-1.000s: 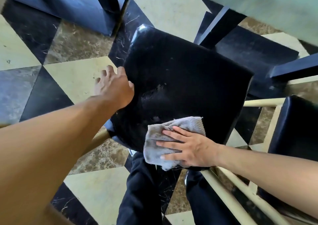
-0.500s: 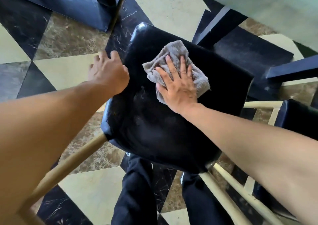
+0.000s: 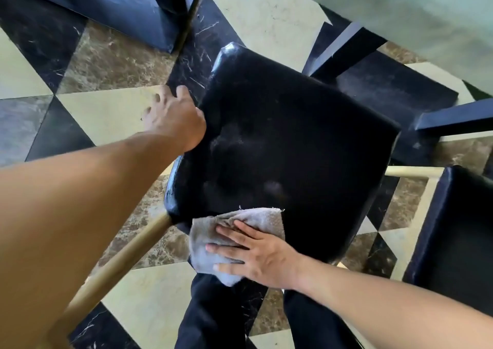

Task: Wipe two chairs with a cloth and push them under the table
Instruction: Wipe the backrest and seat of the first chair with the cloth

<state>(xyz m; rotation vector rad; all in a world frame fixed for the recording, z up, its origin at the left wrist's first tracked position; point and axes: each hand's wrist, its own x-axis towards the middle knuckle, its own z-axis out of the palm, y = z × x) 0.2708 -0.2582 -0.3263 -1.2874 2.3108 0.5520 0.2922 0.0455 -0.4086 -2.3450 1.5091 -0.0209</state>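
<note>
The likeliest slip from here is that the cloth [image 3: 237, 239] slides off the near edge of the chair seat [image 3: 293, 145]: part of it already hangs past the near left corner, over the person's dark trouser legs [image 3: 213, 314], and nothing pinches it. The right hand [image 3: 256, 255] makes no closed grip at all; it lies flat and spread, fingers [image 3: 226, 248] pointing left, pressing the grey cloth down on the seat by palm weight alone, so a stroke toward the body could carry the cloth off onto the floor [image 3: 112, 113]. A second risk, as a judgement, is the chair shifting or twisting under a hard push, since the marble tiles look smooth. The left hand [image 3: 176, 119] guards against that: it is curled over the seat's left edge, fingers wrapped down out of sight, so how firm that grip is cannot be told. The cloth sits directly beneath the right palm and fingers, bunched, extending beyond the fingertips to the left and toward the seat's middle. A second chair [image 3: 458, 242] stands just beside on the right, apparently not yet wiped, and the pale counter [image 3: 416, 15] edge crosses the upper right with its dark base below; neither chair is pushed under yet.
</note>
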